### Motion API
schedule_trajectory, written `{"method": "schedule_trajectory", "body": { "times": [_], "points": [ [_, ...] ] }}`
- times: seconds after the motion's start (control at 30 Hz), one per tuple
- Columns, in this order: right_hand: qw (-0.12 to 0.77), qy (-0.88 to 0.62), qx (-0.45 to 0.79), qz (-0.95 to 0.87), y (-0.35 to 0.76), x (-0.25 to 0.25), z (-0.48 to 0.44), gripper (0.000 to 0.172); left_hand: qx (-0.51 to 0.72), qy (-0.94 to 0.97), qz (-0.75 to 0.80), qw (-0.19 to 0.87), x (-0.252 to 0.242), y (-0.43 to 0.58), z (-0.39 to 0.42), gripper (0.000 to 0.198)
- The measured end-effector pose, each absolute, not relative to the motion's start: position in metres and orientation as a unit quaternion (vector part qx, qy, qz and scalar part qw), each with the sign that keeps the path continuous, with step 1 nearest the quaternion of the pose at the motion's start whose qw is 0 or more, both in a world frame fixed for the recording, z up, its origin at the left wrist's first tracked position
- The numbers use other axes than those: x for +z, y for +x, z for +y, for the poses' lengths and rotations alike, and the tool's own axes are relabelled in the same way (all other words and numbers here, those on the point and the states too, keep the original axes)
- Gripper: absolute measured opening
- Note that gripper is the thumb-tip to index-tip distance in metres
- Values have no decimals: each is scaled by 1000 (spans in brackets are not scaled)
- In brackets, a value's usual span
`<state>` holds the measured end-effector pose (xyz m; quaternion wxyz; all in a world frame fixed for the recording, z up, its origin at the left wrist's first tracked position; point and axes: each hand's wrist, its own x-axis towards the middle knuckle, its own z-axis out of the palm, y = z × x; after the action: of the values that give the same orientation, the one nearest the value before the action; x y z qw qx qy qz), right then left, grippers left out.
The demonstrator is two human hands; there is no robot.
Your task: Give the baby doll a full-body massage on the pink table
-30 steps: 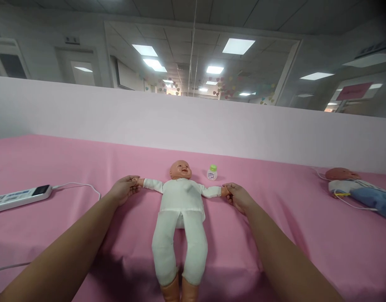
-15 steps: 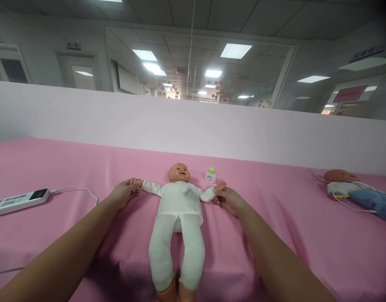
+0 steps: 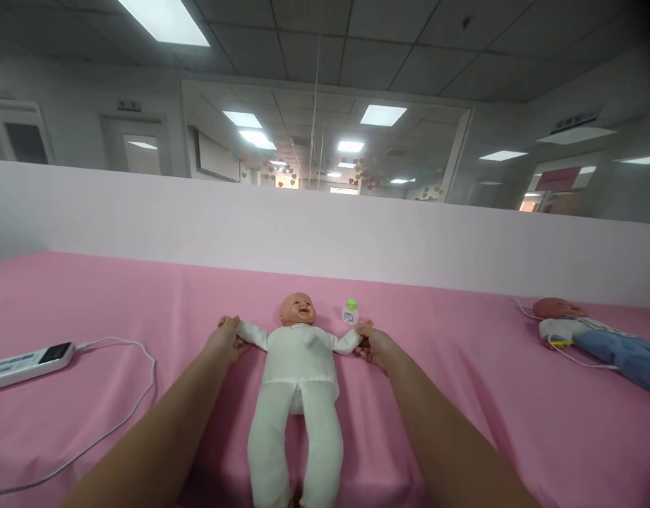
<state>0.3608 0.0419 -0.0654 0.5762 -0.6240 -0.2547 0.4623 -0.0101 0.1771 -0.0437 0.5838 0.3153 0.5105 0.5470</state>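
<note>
A baby doll (image 3: 302, 356) with a bald head and white cloth top and legs lies on its back, arms stretched out to both sides. My left hand (image 3: 228, 340) is closed around the doll's wrist at the left of the view. On the other side my right hand (image 3: 376, 347) grips the doll's other wrist, partly covering the small hand. Just above that hand stands a small clear bottle (image 3: 350, 312) with a green cap. The doll's feet are cut off by the bottom edge.
Pink cloth (image 3: 435, 395) covers the surface. A white device (image 3: 28, 365) with a dark screen and a cable (image 3: 154, 374) lies at the left. Another doll (image 3: 615, 346) in blue and white, with cords, lies at the far right. A white wall panel (image 3: 325, 240) runs behind.
The view has tilted up, so the doll sits lower in it. My left hand has shifted over the doll's wrist and small hand; my right hand keeps its hold. More of the cable shows.
</note>
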Motion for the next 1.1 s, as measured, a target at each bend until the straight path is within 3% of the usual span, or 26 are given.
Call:
{"method": "schedule_trajectory", "body": {
  "times": [0.23,0.37,0.53,0.63,0.73,0.87,1.1],
  "points": [
    [597,-631,407,-281,354,-77,40,23,532,365,479,595,-56,-3,166,20],
    [628,-597,395,-305,349,-64,30,35,533,404,469,577,-47,1,155,29],
    [664,-529,288,-442,313,-42,20,56,517,652,362,421,-35,15,117,23],
    [625,-483,228,-570,286,-36,11,46,441,767,347,312,-30,24,98,34],
    [521,-477,211,-676,268,-32,1,35,379,832,315,255,-27,26,91,50],
    [425,-500,160,-738,265,-29,-4,52,342,852,304,256,-28,21,94,59],
    [406,-509,100,-752,263,-33,0,55,323,873,297,214,-35,25,95,58]
  ]
}}
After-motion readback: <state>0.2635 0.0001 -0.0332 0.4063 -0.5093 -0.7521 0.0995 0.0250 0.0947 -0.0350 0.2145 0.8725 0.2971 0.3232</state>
